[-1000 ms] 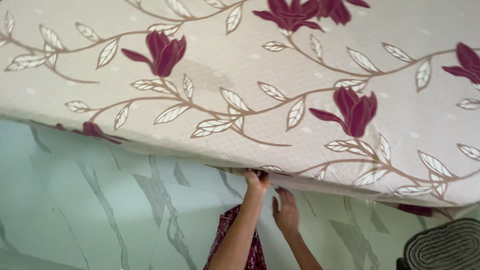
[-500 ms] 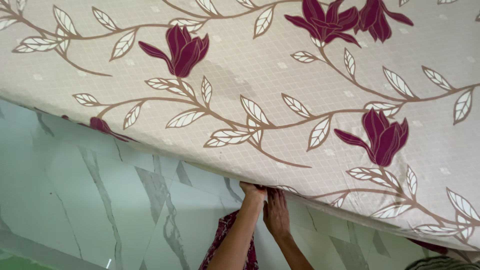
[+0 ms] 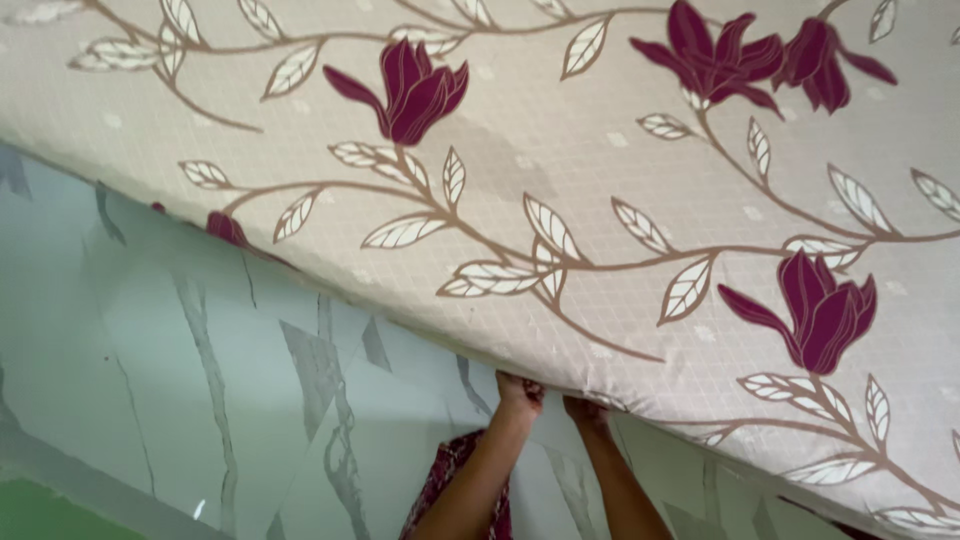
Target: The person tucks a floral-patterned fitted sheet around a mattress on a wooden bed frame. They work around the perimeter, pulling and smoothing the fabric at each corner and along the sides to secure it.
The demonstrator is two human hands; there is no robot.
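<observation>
Pale green marble-look floor tiles [image 3: 200, 360] with grey veins fill the lower left of the view, and a strip of brighter green shows in the bottom corner. Nearest the camera, a maroon patterned garment [image 3: 440, 490] hangs between the forearms. Both arms reach forward and up to one spot on the lower edge of a large mattress [image 3: 560, 180], covered in beige checked fabric printed with maroon flowers and white leaves on tan stems. The left hand [image 3: 519, 391] has its fingers curled over that edge and tucked behind it, so it looks clamped on the rim. The right hand [image 3: 585, 411] sits just beside it, touching the same edge; its fingers are hidden under the mattress, and I cannot tell whether they grip or only press.

The mattress fills the whole upper part of the view, its lower edge slanting down to the right and lifted clear of the tiles. Judging by this, the lifting is well under way: the near edge is raised and held, but the mattress is neither upright nor set down anywhere.
</observation>
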